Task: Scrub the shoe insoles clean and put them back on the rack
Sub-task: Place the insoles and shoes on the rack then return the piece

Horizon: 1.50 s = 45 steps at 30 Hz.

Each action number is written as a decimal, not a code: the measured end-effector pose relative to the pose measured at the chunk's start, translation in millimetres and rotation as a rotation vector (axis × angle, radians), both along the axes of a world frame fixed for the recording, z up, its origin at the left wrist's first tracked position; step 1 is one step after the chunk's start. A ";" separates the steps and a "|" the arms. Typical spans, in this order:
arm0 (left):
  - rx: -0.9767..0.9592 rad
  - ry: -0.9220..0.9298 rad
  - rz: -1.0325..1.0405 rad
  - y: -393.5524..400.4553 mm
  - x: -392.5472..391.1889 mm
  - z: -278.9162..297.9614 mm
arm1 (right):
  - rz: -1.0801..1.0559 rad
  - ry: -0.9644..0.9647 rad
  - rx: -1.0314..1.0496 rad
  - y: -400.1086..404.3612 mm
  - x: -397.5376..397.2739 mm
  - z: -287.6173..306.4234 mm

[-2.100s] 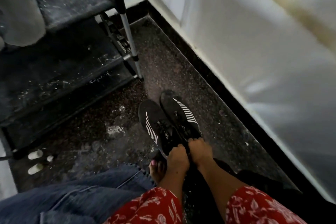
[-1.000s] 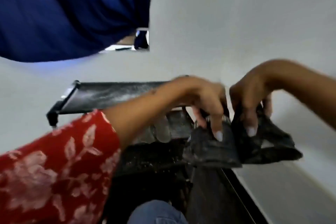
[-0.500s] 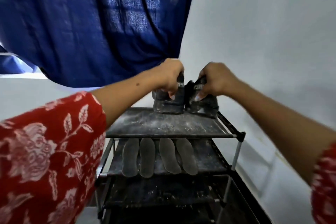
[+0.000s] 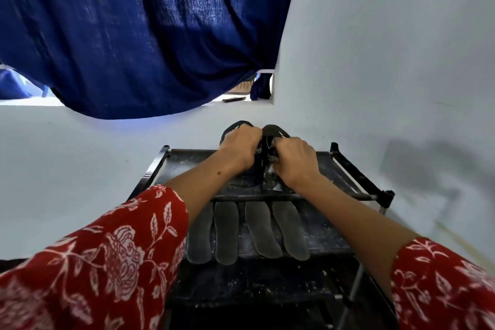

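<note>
While both hands work at the top tier, the lot stands as follows. Item one: shoe rack (image 4: 356, 185), dark metal frame with dusty black fabric shelves, set against a pale wall (image 4: 388, 48) at 12 o'clock. Item two: pair of black sneakers, toes toward the wall, resting on the top shelf and touching each other; left sneaker (image 4: 235, 127) under the left hand (image 4: 241, 146), right sneaker (image 4: 276, 131) under the right hand (image 4: 293, 159). Each hand has its fingers curled round the collar or tongue of its shoe; the exact pinch point is hidden by the knuckles. Item three: four grey insoles (image 4: 257, 230), laid side by side on the second shelf, heels toward 6 o'clock and overhanging the front edge; the one at 9 o'clock is partly covered by the left forearm. Item four: blue curtain (image 4: 134, 35) hanging at 11 o'clock. Item five: red floral sleeves (image 4: 107, 262) at 7 and 5 o'clock. Condition notes: white powdery residue on every shelf. Risks, as judged: the overhanging insoles could be knocked to the floor by a forearm or sleeve drawn back over the front edge; clean insoles lying on dusty fabric may pick the residue up again; the sneakers, if released near the back of the shelf, could tip against the wall or slide off the back edge, since no rear rail is visible.
</note>
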<state>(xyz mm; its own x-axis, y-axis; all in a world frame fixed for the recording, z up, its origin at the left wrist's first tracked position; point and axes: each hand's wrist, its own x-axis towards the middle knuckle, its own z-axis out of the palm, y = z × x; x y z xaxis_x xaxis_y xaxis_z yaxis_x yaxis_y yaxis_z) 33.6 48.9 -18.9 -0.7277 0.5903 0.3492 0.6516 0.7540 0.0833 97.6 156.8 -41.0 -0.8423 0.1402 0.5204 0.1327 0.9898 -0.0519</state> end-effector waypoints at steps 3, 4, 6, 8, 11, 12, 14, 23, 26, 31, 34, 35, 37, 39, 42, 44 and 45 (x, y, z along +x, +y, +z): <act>0.013 -0.031 0.029 -0.2 -4.2 -7.0 | 0.003 -0.016 0.011 0.1 -3.4 -7.2; 0.013 -0.043 0.041 -0.8 -5.1 -8.6 | 0.002 -0.024 0.010 -0.2 -4.0 -8.6; 0.011 -0.058 0.061 -2.4 -5.5 -10.3 | 0.000 -0.039 0.004 -0.9 -4.9 -11.1; -0.001 -0.066 0.066 -3.9 -4.3 -11.9 | 0.003 -0.050 0.000 -1.8 -4.9 -14.0; -0.022 -0.075 0.065 -6.6 -2.7 -13.8 | -0.003 -0.046 -0.010 -5.0 -4.1 -17.3; -0.021 -0.080 0.069 -8.1 -2.5 -13.8 | -0.011 -0.048 -0.007 -7.0 -3.5 -16.5; -0.004 -0.091 0.076 -12.3 -2.1 -12.1 | -0.036 -0.063 0.011 -11.2 -2.9 -12.4; 0.247 0.088 -0.051 -50.6 1.6 -8.1 | -0.088 0.106 0.007 -40.3 0.8 -16.6; 0.326 0.156 -0.103 -77.5 9.6 -15.2 | -0.017 0.323 -0.050 -60.9 3.7 -35.7; 0.447 0.075 -0.096 -146.7 32.1 -46.4 | 0.181 0.642 -0.238 -107.0 7.4 -89.3; 0.492 -0.069 0.050 -185.1 36.3 -92.4 | 0.365 0.455 -0.451 -143.7 8.5 -144.2; 0.486 -0.140 0.100 -194.8 37.3 -112.6 | 0.399 0.364 -0.462 -154.0 7.0 -167.4; 0.459 -0.283 0.204 -211.0 38.6 -160.8 | 0.432 0.152 -0.490 -170.1 2.9 -215.8; 0.429 -0.426 0.307 -223.5 39.2 -215.5 | 0.403 -0.091 -0.542 -179.9 -2.7 -264.5; 0.363 -0.647 0.399 -234.2 40.2 -301.7 | 0.343 -0.384 -0.608 -186.7 -15.0 -331.6; 0.296 -0.755 0.437 -236.4 40.0 -355.4 | 0.312 -0.528 -0.634 -189.2 -24.8 -371.3; 0.275 -0.804 0.457 -236.8 39.2 -380.1 | 0.295 -0.585 -0.649 -189.8 -29.5 -390.3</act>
